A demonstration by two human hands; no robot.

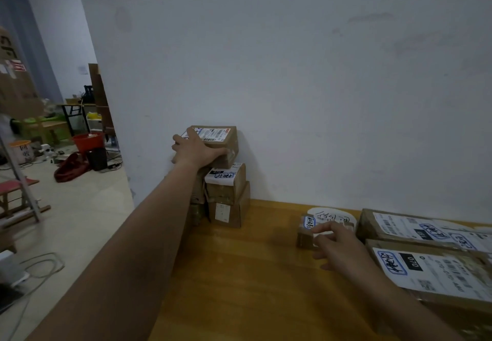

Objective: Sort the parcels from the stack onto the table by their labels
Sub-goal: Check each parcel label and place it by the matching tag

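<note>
Left hand [198,149] grips top parcel [221,138] of the stack [229,194], thumb on its near face, likely to lift it off for sorting. Stack sits at table [253,274] far-left corner, against wall [292,74]. Right hand [338,247], loosely curled at small parcel [304,234]; grip unclear. Labelled parcels [431,271] grouped far right, probably sorted.

The stacked parcels [226,191] are seen in brown cardboard, their labels [222,175] white marked with blue and black; the worktop [239,274] is grained amber; the bucket [87,141] is coloured red
</note>
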